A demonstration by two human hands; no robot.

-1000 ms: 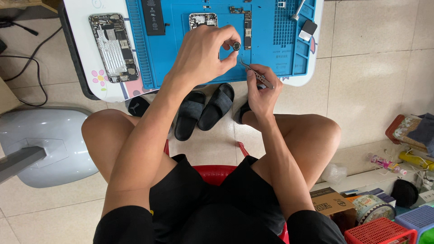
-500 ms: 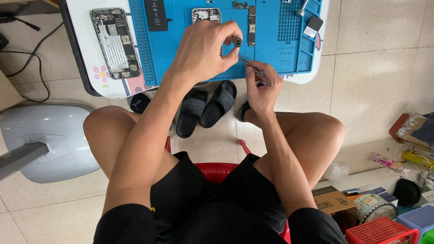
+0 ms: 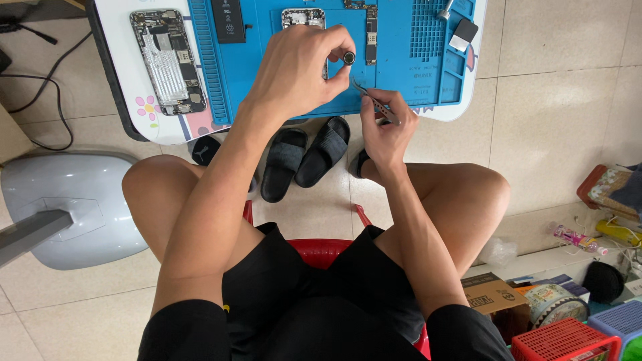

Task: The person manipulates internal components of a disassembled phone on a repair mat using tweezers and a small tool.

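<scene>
My left hand point(image 3: 297, 70) is raised over the blue work mat point(image 3: 401, 73) and pinches a small round dark part point(image 3: 349, 57) between thumb and forefinger. Just to its right, my right hand point(image 3: 384, 130) grips thin metal tweezers point(image 3: 368, 95), their tip pointing up toward the round part. An opened phone body point(image 3: 164, 60) lies on the white table at the left. On the mat rest a black battery point(image 3: 227, 20), a second phone piece point(image 3: 302, 16) partly hidden by my left hand, and a narrow circuit board point(image 3: 371, 37).
Black slippers point(image 3: 304, 157) lie on the tiled floor under the table. A grey fan base point(image 3: 67, 207) stands at the left. I sit on a red stool point(image 3: 321, 251). Boxes, a red basket point(image 3: 568, 337) and clutter fill the lower right. Cables trail at the upper left.
The view has shifted slightly, so the table sits a little higher and to the right. Both hands keep their holds with the tweezers' tip close to the round part.
</scene>
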